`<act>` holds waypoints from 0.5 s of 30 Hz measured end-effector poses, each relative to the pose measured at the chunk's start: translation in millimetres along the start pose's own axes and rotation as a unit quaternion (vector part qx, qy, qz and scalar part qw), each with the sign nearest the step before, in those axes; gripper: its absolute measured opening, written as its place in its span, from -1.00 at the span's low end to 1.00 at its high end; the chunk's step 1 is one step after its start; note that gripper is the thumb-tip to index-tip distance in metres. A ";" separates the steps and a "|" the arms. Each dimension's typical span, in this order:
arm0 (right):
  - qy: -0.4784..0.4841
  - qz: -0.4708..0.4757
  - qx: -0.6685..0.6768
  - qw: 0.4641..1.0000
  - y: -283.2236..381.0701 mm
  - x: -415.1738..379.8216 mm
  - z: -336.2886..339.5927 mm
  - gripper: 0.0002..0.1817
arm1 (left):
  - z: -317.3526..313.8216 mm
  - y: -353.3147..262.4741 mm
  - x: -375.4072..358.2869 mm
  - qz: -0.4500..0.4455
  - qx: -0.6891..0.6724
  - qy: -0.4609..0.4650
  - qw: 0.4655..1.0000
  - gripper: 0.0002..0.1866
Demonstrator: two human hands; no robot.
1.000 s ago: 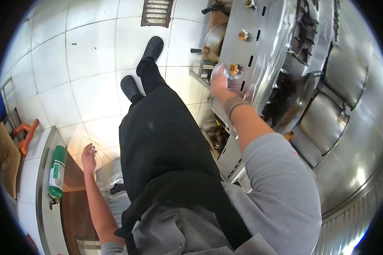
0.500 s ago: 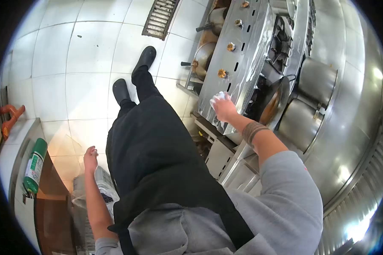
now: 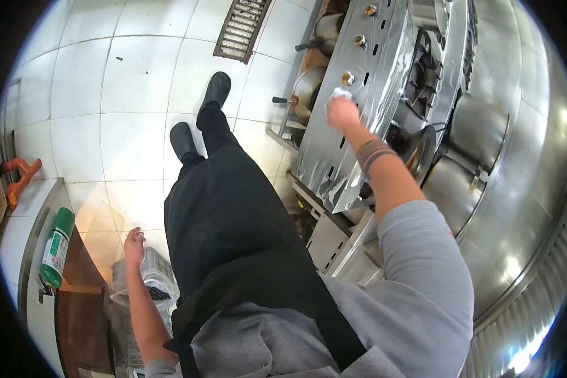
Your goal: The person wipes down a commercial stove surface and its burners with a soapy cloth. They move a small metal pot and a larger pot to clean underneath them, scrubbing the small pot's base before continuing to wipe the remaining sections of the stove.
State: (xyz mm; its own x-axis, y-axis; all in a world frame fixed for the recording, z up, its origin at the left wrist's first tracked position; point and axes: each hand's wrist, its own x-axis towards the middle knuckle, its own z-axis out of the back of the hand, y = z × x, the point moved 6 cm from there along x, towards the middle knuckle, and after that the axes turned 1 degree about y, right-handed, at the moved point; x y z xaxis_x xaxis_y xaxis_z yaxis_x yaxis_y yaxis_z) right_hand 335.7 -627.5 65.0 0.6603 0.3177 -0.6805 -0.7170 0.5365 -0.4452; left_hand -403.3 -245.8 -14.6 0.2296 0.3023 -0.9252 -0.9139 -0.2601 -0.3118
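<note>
At about nine o'clock in the view, an orange pipe fitting [image 3: 19, 178] lies by the wall, and just below it a green spray can with a white label [image 3: 55, 249] lies on the steel-edged table [image 3: 28, 252] with its dark brown top. To the right of the can, near seven o'clock, the person's left hand [image 3: 133, 244] hangs at the side, fingers loosely curled and holding nothing that can be made out; it hovers just above a clear plastic bag over a wire basket [image 3: 154, 280]. Across the middle, the black apron [image 3: 233, 239] falls over black trousers to two black shoes [image 3: 198, 116] standing on the white tiled floor [image 3: 107, 94], with a metal floor drain grate [image 3: 240, 28] at twelve o'clock. Right of centre, at about one o'clock, the right hand [image 3: 343, 113] reaches out on a tattooed forearm, its grip closed around a small white cloth [image 3: 340, 94], which is pressed against the foil-covered sloping front panel of the steel stove [image 3: 334, 164]. The cloth sits just beside a brass control knob [image 3: 348, 78], with two more knobs further up the panel. Under the panel a round steel pan with a dark handle [image 3: 305, 93] rests on a lower shelf. Further right, at two to three o'clock, the black burner grates [image 3: 425, 69] and a dark wok [image 3: 416, 148] sit atop the stove, with large steel pots [image 3: 479, 129] beyond them.
</note>
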 end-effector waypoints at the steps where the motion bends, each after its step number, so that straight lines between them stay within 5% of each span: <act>1: -0.001 0.064 -0.017 0.998 13.9 -2.7 1.0 -0.72 | -1.0 -6.4 -2.1 0.007 0.000 -0.003 1.000 -0.64; 3: -0.002 0.134 -0.032 0.990 23.1 13.9 9.8 -0.71 | -3.7 -21.3 -5.1 0.004 -0.024 -0.010 1.000 -0.64; 12: -0.013 0.096 -0.033 0.995 31.6 47.9 -4.8 -0.76 | -17.9 -109.3 12.4 -0.007 -0.020 0.001 1.000 -0.62; 15: 0.073 0.106 0.014 0.992 30.4 58.3 15.5 -0.75 | -28.0 -127.6 23.6 -0.029 -0.040 0.008 0.999 -0.62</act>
State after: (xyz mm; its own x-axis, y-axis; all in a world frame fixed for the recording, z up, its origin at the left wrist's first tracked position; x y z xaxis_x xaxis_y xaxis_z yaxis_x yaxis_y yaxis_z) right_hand 355.8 -580.6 20.8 0.4547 0.3097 -0.8350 -0.8285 0.4913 -0.2690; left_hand -271.8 -231.1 -2.7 0.2871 0.3051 -0.9080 -0.8692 -0.3154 -0.3808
